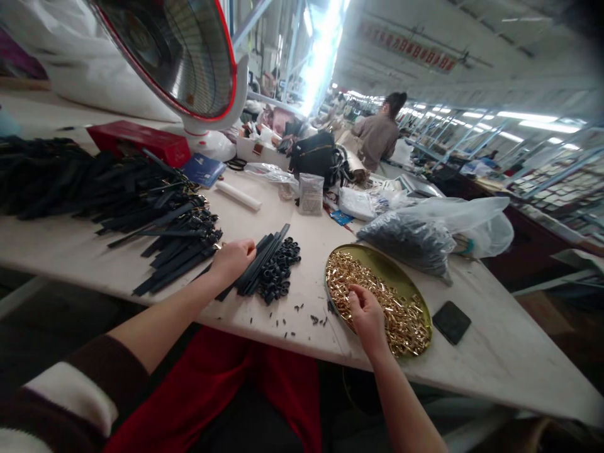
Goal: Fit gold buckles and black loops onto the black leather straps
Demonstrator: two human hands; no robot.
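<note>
My left hand (234, 258) is closed at the left side of a bundle of flat black straps (263, 261). Its curled fingers hide whatever they may hold. Right beside the straps lies a heap of small black loops (278, 270). Over a round gold-coloured tray (401, 267) my right hand (367, 311) is closed, thumb and fingers pinched together. Small gold metal pieces (391, 308) cover much of the tray. Anything in the pinch is too small to make out. Left of my left hand spreads a large pile of black straps with gold fittings (165, 220).
A red-rimmed fan heater (189, 63) stands behind the strap pile, near a red box (141, 143). A white roll (238, 195), a bag of small parts (311, 195) and a plastic bag of grey pieces (415, 239) lie farther back. A black phone-like slab (452, 322) is right of the tray. Another person (377, 135) is beyond.
</note>
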